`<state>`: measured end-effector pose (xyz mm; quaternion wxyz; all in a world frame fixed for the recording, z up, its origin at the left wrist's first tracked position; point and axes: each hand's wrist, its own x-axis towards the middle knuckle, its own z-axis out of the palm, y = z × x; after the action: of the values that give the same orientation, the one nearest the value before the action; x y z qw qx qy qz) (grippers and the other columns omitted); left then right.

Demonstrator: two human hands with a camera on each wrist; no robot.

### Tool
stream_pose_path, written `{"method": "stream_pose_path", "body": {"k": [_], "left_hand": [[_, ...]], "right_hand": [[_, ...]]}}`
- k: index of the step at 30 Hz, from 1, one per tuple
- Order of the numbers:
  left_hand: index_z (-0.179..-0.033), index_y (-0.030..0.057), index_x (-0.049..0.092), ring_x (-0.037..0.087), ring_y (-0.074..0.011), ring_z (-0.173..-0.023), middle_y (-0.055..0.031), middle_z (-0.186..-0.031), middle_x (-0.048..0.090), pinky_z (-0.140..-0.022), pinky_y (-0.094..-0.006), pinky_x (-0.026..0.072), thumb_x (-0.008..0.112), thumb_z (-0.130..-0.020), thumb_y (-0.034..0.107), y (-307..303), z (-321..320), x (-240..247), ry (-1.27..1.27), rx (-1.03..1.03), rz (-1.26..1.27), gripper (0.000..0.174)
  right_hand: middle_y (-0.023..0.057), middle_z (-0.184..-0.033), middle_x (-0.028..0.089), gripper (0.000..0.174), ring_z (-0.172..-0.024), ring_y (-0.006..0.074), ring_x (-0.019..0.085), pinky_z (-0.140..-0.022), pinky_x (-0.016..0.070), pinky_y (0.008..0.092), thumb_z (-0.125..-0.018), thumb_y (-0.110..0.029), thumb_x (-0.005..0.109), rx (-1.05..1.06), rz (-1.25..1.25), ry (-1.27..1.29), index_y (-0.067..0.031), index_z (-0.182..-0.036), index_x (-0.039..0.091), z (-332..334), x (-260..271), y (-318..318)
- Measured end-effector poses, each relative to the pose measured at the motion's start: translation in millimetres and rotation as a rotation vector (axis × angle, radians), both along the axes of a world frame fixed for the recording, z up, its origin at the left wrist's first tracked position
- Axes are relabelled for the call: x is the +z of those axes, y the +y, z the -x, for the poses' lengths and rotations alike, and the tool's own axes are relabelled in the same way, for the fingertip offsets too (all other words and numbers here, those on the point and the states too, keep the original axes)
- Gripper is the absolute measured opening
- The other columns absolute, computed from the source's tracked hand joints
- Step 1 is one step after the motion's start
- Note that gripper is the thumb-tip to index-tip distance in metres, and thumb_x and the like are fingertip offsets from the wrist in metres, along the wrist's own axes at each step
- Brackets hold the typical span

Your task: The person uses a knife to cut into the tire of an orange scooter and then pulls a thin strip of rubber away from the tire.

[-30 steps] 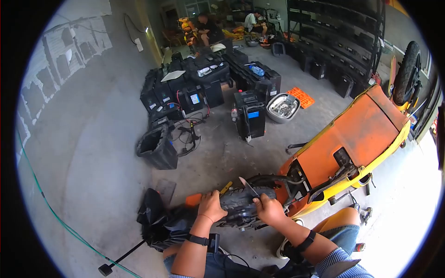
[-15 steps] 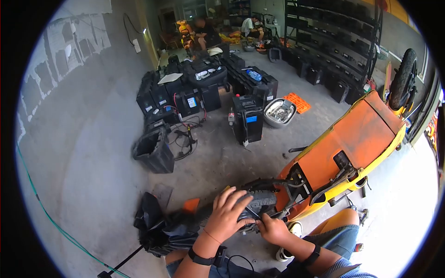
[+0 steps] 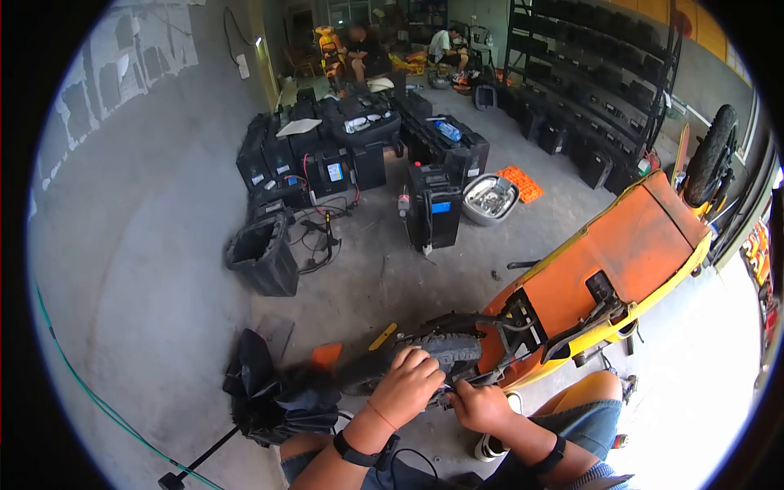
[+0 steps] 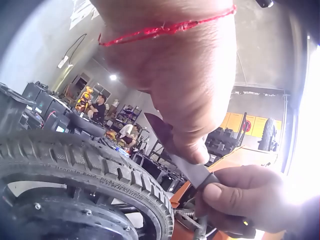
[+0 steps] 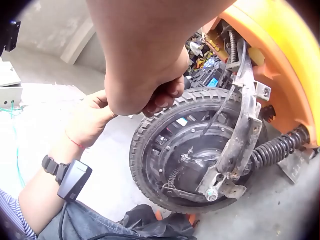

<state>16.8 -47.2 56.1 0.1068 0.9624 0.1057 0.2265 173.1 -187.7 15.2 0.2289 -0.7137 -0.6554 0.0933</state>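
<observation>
My right hand (image 3: 483,407) grips the dark handle of a knife, thumb pressed along it. In the left wrist view, the knife's grey blade (image 4: 192,172) slants up toward my left hand (image 4: 175,100), whose thumb and fingers pinch it. From the head, my left hand (image 3: 406,384) appears with curled fingers, close beside the right. Both hands are just on the near side of a black knobbly tyre (image 5: 142,150) on a wheel with a large hub (image 5: 187,155). That wheel belongs to an overturned orange and yellow scooter (image 3: 629,245). Most of the handle is hidden by my right hand.
Left of the wheel lie a black bag (image 3: 278,400), an orange piece (image 3: 327,357) and a yellow-handled tool (image 3: 382,336). Black battery cases (image 3: 437,208), an open black bin (image 3: 265,253) and a metal basin (image 3: 490,200) stand farther off. Two people sit at the back.
My left hand has left the tyre's left side and moved right to the knife; its spread fingers have since curled onto the blade. The knife has come nearer my body.
</observation>
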Motion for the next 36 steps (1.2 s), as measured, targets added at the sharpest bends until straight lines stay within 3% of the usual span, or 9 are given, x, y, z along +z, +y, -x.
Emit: {"method": "stream_pose_path", "body": {"k": [7,9,11,15,17,22,29,31,36], "left_hand": [[-0.091,0.0118,0.071,0.056,-0.0224,-0.111,-0.0009,-0.097,0.064,-0.109,-0.0449,0.0371,0.069,-0.084,0.02,-8,-4,-6,0.058,-0.02,0.009,0.011],[-0.106,0.0133,0.072,0.054,-0.0239,-0.118,-0.0022,-0.11,0.064,-0.111,-0.0473,0.0351,0.07,-0.087,0.029,-3,-7,5,0.032,-0.037,0.056,0.025],[-0.134,0.0134,0.06,0.048,-0.0333,-0.127,-0.0103,-0.134,0.055,-0.112,-0.0507,0.0326,0.071,-0.086,0.051,8,-6,17,-0.071,0.074,0.011,0.062],[-0.142,-0.0023,0.044,0.046,-0.0443,-0.126,-0.0252,-0.135,0.051,-0.109,-0.0519,0.034,0.065,-0.092,0.048,44,9,7,-0.171,0.471,0.225,0.074],[-0.145,-0.0051,0.038,0.044,-0.045,-0.128,-0.0292,-0.138,0.048,-0.111,-0.0503,0.0331,0.062,-0.094,0.053,55,20,-14,-0.037,0.569,0.315,0.081],[-0.146,-0.005,0.039,0.04,-0.0461,-0.135,-0.028,-0.144,0.047,-0.114,-0.0521,0.0327,0.063,-0.085,0.07,52,31,-42,0.546,0.538,0.406,0.1],[-0.146,-0.0017,0.042,0.042,-0.0442,-0.136,-0.0266,-0.143,0.05,-0.114,-0.0514,0.0333,0.068,-0.083,0.066,53,19,-37,0.41,0.477,0.552,0.096],[-0.146,-0.0038,0.042,0.042,-0.0417,-0.138,-0.0287,-0.143,0.05,-0.115,-0.045,0.0346,0.074,-0.084,0.056,51,13,-33,0.379,0.446,0.606,0.092],[-0.143,-0.0045,0.044,0.045,-0.0426,-0.134,-0.028,-0.141,0.051,-0.113,-0.0463,0.036,0.076,-0.084,0.053,52,1,-33,0.368,0.409,0.524,0.089]], "right_hand": [[0.017,-0.054,0.059,0.028,-0.048,0.0379,0.063,-0.046,0.0508,0.0484,-0.095,-0.03,0.063,-0.032,-0.016,0.063,-0.0067,-0.083,0.054,-6,-9,-4],[0.0179,-0.054,0.059,0.028,-0.049,0.0385,0.063,-0.046,0.0507,0.0489,-0.095,-0.031,0.063,-0.061,0.01,0.082,-0.0068,-0.084,0.054,0,-12,-5],[0.0196,-0.055,0.059,0.029,-0.052,0.0413,0.063,-0.049,0.0508,0.0514,-0.096,-0.032,0.061,-0.163,-0.033,0.12,-0.0066,-0.084,0.054,-2,-12,-2],[0.0228,-0.06,0.061,0.033,-0.059,0.0468,0.063,-0.054,0.0505,0.0558,-0.1,-0.035,0.056,-0.325,0.006,0.209,-0.0054,-0.087,0.052,1,-6,6],[0.025,-0.075,0.065,0.032,-0.068,0.0474,0.064,-0.06,0.0496,0.0569,-0.104,-0.033,0.049,-0.32,0.075,0.301,-0.0042,-0.092,0.051,3,-1,10],[0.0254,-0.088,0.065,0.031,-0.077,0.0471,0.065,-0.065,0.0507,0.0563,-0.104,-0.032,0.051,-0.289,0.043,0.361,-0.0018,-0.098,0.052,21,-28,19],[0.0234,-0.089,0.065,0.029,-0.075,0.0463,0.065,-0.063,0.0526,0.0547,-0.101,-0.03,0.056,-0.284,0.012,0.333,-0.001,-0.099,0.053,31,-41,27],[0.0229,-0.089,0.065,0.029,-0.075,0.0457,0.065,-0.063,0.0527,0.0542,-0.1,-0.029,0.056,-0.287,0.004,0.342,-0.001,-0.098,0.053,31,-43,25],[0.021,-0.089,0.064,0.027,-0.076,0.0439,0.065,-0.064,0.0528,0.0522,-0.099,-0.028,0.058,-0.284,-0.038,0.298,-0.0011,-0.097,0.054,19,-38,21]]}}
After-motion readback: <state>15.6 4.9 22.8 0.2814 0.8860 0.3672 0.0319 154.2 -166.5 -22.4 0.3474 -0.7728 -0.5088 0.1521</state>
